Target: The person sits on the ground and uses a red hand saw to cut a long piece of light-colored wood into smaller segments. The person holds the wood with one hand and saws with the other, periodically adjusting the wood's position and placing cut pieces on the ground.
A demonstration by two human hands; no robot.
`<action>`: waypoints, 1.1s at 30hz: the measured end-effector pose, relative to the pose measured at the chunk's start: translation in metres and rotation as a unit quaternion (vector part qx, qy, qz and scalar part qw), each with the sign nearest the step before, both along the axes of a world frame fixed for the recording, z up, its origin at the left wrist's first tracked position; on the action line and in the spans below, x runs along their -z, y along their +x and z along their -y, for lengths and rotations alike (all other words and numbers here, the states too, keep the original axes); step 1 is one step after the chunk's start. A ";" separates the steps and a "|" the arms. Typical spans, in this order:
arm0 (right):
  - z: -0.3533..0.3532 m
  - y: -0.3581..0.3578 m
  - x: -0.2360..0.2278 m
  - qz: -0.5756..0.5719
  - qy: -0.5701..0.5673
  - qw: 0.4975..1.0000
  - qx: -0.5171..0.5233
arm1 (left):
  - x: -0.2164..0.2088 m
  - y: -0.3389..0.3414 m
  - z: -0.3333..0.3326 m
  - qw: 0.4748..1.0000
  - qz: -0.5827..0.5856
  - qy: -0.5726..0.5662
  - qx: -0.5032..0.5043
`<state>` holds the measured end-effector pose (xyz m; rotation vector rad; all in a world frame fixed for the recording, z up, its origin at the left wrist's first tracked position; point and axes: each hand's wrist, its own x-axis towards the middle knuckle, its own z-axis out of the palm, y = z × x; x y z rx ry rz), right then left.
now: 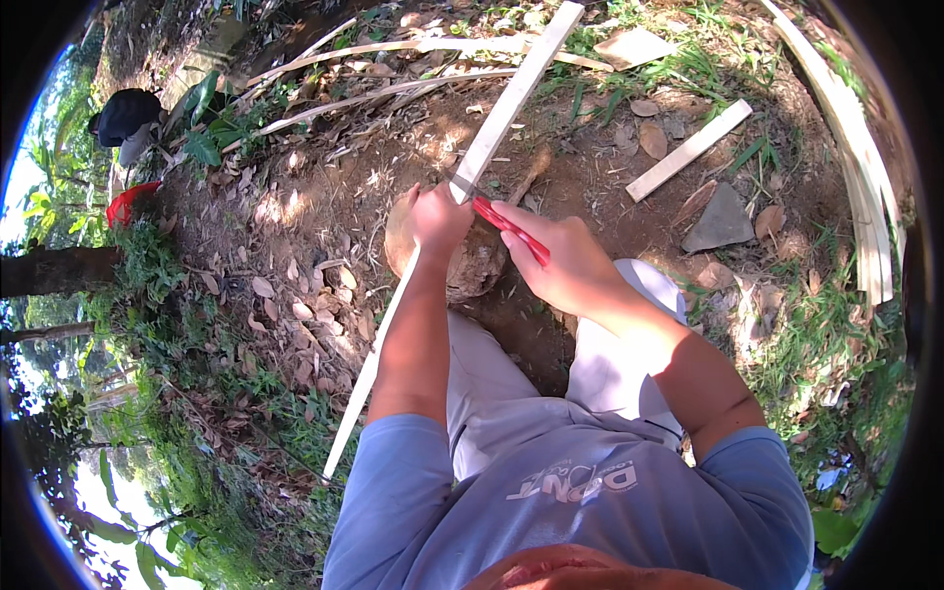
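In the head view, the left hand (442,218), at the centre of the frame, is closed around a long pale wooden strip (518,90) that slants from the top edge, right of the middle, down to the lower left. The right hand (567,254), just to the right, grips the red handle (513,232) of a tool whose thin blade lies against the strip beside the left hand; the blade's full shape is too small to tell. Below the hands stands a cut log (478,267), between the person's light trousers (610,362). In the upper right lie a short pale board (688,152) and a grey stone (720,220), with a curved bundle of strips (857,162) along the right rim. More thin strips (379,96) lie across the upper middle. In the upper left a person in a dark cap (130,116) is near a red object (129,204).
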<state>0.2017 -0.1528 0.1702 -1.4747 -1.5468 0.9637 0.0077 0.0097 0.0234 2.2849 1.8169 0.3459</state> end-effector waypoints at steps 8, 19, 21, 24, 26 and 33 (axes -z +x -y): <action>-0.091 -0.042 0.071 -0.041 0.104 0.994 0.003 | 0.021 -0.017 -0.008 0.995 0.082 0.051 0.027; 0.148 0.085 0.046 0.041 -0.029 0.997 0.052 | 0.005 -0.007 -0.001 0.999 0.027 -0.015 -0.019; 0.174 0.090 0.014 0.092 0.050 0.993 0.050 | 0.002 -0.007 0.003 0.999 0.035 0.005 -0.003; 0.167 0.080 -0.020 0.119 0.028 0.991 0.046 | 0.000 -0.009 0.003 0.999 0.034 -0.003 -0.007; 0.139 0.068 -0.012 0.117 0.052 0.992 0.016 | 0.004 -0.010 0.004 0.999 0.037 0.003 0.003; -0.045 -0.018 0.075 0.030 0.125 0.992 -0.002 | 0.003 -0.012 0.002 0.999 0.032 0.018 0.009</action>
